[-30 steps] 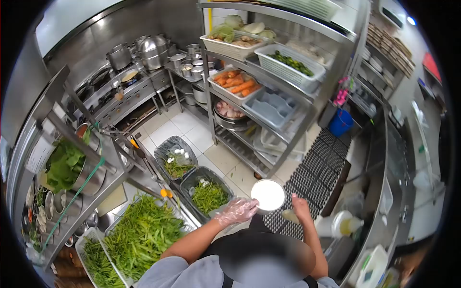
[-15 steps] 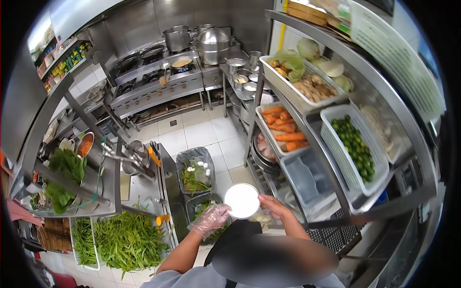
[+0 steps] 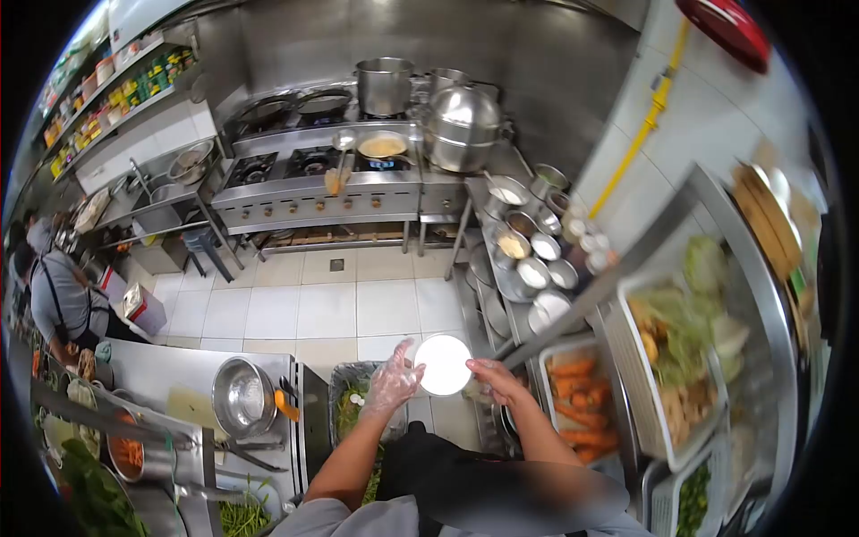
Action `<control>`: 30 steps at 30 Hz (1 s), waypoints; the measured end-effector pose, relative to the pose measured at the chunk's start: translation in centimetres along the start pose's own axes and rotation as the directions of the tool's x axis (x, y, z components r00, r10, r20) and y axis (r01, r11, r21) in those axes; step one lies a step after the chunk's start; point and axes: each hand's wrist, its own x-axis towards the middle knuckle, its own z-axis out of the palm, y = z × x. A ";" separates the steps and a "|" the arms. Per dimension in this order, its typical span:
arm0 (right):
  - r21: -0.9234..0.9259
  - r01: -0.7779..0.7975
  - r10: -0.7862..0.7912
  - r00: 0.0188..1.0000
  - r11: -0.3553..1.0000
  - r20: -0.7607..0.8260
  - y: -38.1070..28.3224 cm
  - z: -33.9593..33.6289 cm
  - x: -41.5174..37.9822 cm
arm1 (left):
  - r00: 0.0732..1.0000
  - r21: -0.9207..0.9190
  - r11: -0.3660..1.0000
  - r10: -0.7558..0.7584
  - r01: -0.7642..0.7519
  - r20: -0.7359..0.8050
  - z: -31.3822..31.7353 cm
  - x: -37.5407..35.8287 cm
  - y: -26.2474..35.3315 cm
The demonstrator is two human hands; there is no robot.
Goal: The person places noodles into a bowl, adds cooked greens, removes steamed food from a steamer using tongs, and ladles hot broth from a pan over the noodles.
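Observation:
A round white container [image 3: 443, 364] with a white lid is held between both hands at chest height. My left hand [image 3: 391, 379], in a clear plastic glove, touches its left edge with fingers spread. My right hand [image 3: 493, 380], bare, grips its right side. Below the hands stands a bin [image 3: 344, 383] lined with plastic and holding green stems.
A steel rack on the right carries trays of carrots [image 3: 577, 398] and cabbage [image 3: 693, 336]. A stove [image 3: 322, 174] with pots and a steamer [image 3: 461, 125] lines the back wall. Small sauce bowls [image 3: 532, 255] sit on a side shelf. A steel counter with a bowl [image 3: 242, 394] is left; another person [image 3: 58, 300] works far left.
The view has swung left and up, from the vegetable counter and rack toward the stove. Both hands have stayed on the white container in front of me.

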 end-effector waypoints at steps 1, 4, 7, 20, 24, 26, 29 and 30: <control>-0.016 -0.007 0.007 1.000 1.000 0.018 -2.5 0.5 1.8 | 0.993 0.084 0.994 -0.067 0.075 -0.093 -0.4 2.3 -0.2; -0.286 0.258 -0.274 0.962 0.923 -0.017 -11.1 3.8 5.2 | 0.949 0.014 0.968 -0.243 0.251 -0.202 1.5 10.4 -4.8; -0.494 0.451 -0.482 0.873 0.743 0.071 -15.7 5.8 11.6 | 0.897 -0.195 0.938 -0.335 0.288 -0.287 1.0 16.3 -6.8; -0.479 0.522 -0.351 0.845 0.706 0.403 -29.1 14.9 33.1 | 0.631 -0.196 0.872 -0.464 0.449 -0.622 -7.0 32.4 -16.1; -0.551 0.611 -0.328 0.782 0.568 0.529 -31.1 21.3 36.2 | 0.441 -0.323 0.771 -0.595 0.549 -0.672 -10.9 31.6 -19.0; -0.564 0.644 -0.283 0.750 0.517 0.598 -32.1 25.5 37.0 | 0.352 -0.344 0.785 -0.560 0.516 -0.750 -13.0 30.6 -20.6; -0.482 0.754 -0.295 0.633 0.447 0.716 -32.9 32.3 38.0 | 0.180 -0.412 0.729 -0.583 0.546 -0.792 -16.3 29.1 -23.7; -0.454 0.780 -0.253 0.587 0.431 0.769 -33.2 34.7 38.0 | 0.111 -0.440 0.712 -0.583 0.547 -0.805 -17.6 28.8 -24.5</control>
